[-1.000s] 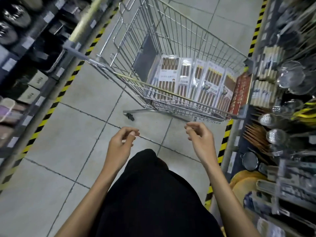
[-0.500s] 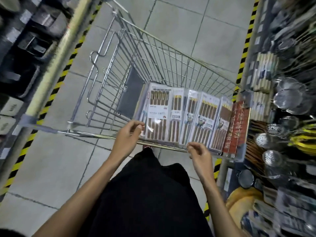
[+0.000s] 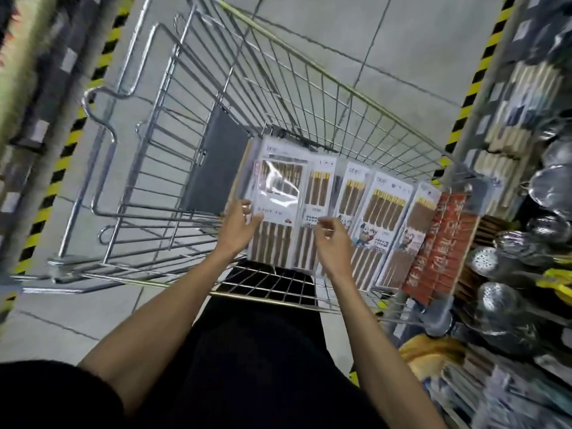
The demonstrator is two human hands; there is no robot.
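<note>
Standing mid-frame, the chopstick pack point(image 3: 277, 193) is gripped by the left hand point(image 3: 238, 227); the right hand point(image 3: 332, 239) is curled, its grasp unclear; both edges should be held.

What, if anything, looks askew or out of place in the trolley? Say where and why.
Nothing looks spilled or broken. The chopstick packs lean in an uneven, overlapping fan, and one red pack ends the right side, unlike the white ones. The left hand grips the front pack.

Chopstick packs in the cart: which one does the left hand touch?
The leftmost pack, with glare on its clear window; the left hand holds its left edge.
</note>
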